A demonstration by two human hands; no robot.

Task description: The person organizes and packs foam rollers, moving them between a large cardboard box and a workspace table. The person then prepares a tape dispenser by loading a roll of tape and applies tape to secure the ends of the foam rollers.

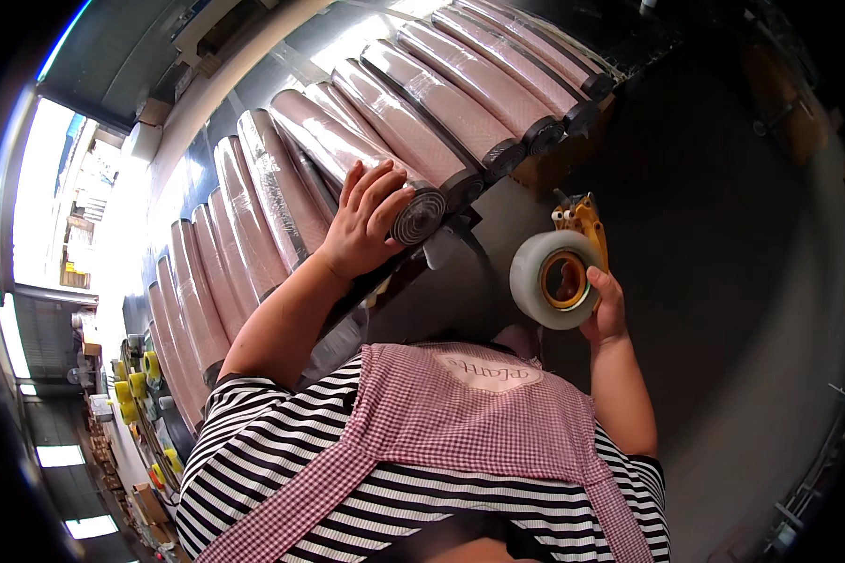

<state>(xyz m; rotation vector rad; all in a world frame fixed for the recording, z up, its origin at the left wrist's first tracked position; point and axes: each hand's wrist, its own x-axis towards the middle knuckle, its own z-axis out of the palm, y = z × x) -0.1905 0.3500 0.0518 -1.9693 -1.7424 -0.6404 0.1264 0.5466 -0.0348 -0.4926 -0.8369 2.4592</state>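
My left hand (364, 220) rests near the end of a pinkish rolled mat (333, 127) wrapped in clear film. Its fingers lie spread over the roll, beside the dark spiral end. My right hand (608, 308) is closed round a yellow tape dispenser (587, 225) loaded with a wide roll of clear tape (532, 281). The dispenser is held in the air to the right of the mats, apart from them. My right fingers are partly hidden behind the tape roll; the thumb shows at its edge.
More rolled mats (460, 108) lie side by side along the table, several on each side. Yellow tape rolls (138, 385) hang at the far left. A cardboard box (545, 169) stands under the table's end. Dark grey floor (685, 375) spreads to the right.
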